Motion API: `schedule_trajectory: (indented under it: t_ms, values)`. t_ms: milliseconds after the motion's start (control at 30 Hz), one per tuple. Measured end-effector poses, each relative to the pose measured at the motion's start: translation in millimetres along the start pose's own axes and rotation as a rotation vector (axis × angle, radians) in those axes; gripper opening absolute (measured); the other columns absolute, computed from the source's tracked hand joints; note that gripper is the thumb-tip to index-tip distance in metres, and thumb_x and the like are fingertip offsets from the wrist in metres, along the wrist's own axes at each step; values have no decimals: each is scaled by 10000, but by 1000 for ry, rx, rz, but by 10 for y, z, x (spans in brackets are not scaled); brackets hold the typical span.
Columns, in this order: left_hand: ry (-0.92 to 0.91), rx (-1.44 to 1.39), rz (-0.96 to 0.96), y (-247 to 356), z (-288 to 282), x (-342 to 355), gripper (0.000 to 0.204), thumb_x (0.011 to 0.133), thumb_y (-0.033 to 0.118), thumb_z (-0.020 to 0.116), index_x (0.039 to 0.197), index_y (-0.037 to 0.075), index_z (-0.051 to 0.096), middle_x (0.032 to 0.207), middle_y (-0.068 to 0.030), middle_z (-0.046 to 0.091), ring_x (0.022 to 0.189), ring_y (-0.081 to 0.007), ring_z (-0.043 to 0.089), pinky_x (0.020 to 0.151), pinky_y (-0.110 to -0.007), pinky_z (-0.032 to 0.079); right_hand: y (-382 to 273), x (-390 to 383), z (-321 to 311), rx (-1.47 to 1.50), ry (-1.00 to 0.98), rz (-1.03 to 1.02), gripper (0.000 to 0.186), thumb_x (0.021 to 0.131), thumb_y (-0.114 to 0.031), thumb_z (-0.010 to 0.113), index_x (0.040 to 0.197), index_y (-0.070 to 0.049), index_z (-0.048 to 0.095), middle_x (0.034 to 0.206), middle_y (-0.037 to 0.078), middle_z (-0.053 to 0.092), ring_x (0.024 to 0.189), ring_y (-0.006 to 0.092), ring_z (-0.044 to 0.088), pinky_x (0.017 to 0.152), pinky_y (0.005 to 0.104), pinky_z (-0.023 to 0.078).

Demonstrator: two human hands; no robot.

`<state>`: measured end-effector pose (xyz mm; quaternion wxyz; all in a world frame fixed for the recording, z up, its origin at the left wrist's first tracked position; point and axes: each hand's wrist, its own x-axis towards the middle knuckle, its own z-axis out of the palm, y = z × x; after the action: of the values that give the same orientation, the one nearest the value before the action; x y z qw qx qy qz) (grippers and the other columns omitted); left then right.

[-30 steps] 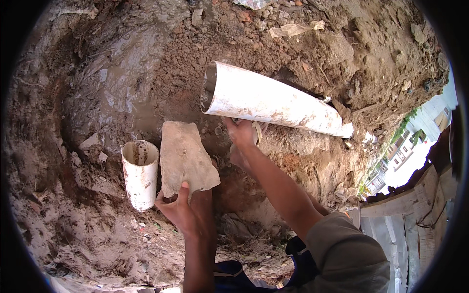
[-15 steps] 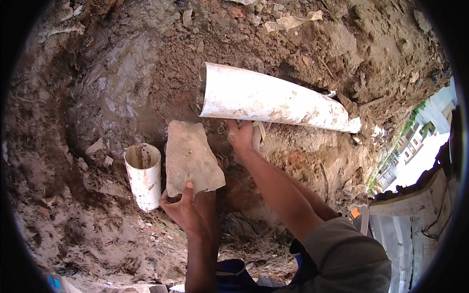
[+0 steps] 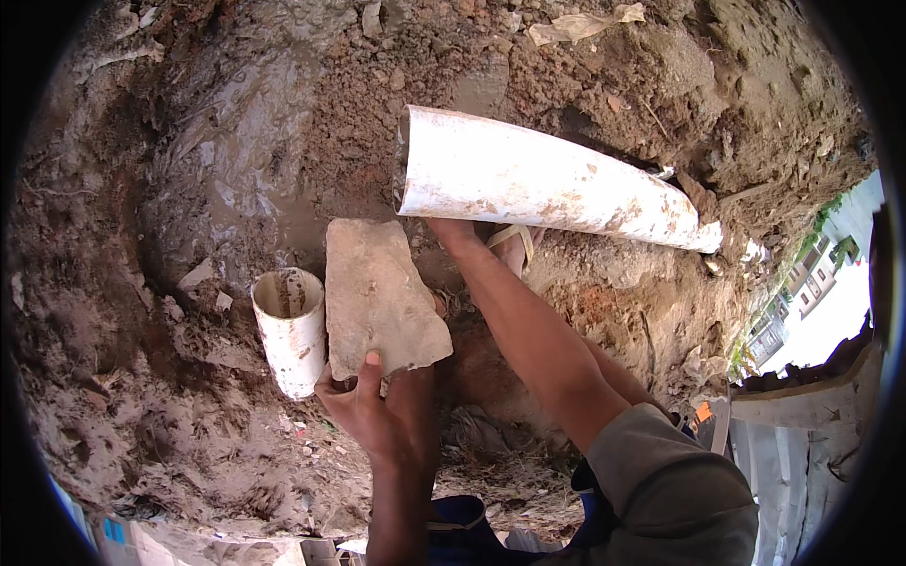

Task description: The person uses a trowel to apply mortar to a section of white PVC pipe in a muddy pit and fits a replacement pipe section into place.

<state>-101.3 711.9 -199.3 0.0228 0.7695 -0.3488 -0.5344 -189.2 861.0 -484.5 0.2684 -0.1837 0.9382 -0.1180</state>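
A flat, rough grey-brown stone slab [image 3: 379,297] is gripped at its near edge by my left hand [image 3: 368,406], the thumb on top and the other fingers behind it. My right hand [image 3: 448,229] reaches beneath the open end of a long white pipe [image 3: 528,170], where its fingers are hidden. Mud smears the pipe, which slants away to the right. Beside the slab on the left stands a short white pipe piece [image 3: 294,354], open at the top and slightly tilted.
Wet mud [image 3: 236,179] covers the ground at the upper left, with loose soil behind the long pipe. A pale crumpled scrap [image 3: 585,25] lies at the top. At the right edge are metal sheets [image 3: 769,472]. My bare foot [image 3: 514,250] rests near the long pipe.
My right hand has moved further under the long pipe, hiding its fingers. The view has shifted slightly; my left hand still holds the slab.
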Motion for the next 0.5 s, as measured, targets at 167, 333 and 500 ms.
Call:
schedule_trajectory:
  t_ms: [167, 333, 500]
  values:
    - [45, 66, 13, -16, -194, 74, 680, 850, 118, 749, 1333, -141, 347, 1261, -249, 495, 1154, -317, 574, 999, -429, 519, -422, -358, -243, 890, 13, 444, 390, 933, -336, 609, 1205, -62, 658, 1178, 189, 673, 1133, 393, 599, 1006, 521, 433]
    - [-21, -6, 3, -44, 37, 23, 675, 844, 109, 758, 1327, -130, 352, 1260, -253, 493, 1157, -315, 573, 993, -420, 529, -107, 109, 150, 239, 51, 124, 361, 939, -287, 609, 1220, -64, 648, 1203, 179, 671, 1133, 403, 596, 1006, 506, 442]
    - [44, 10, -1, -69, -201, 112, 689, 846, 113, 761, 1341, -126, 346, 1262, -252, 494, 1162, -312, 571, 993, -421, 529, -454, -263, -214, 818, -72, 179, 509, 955, -338, 590, 1363, -35, 576, 1413, 206, 550, 1329, 385, 478, 1127, 489, 343]
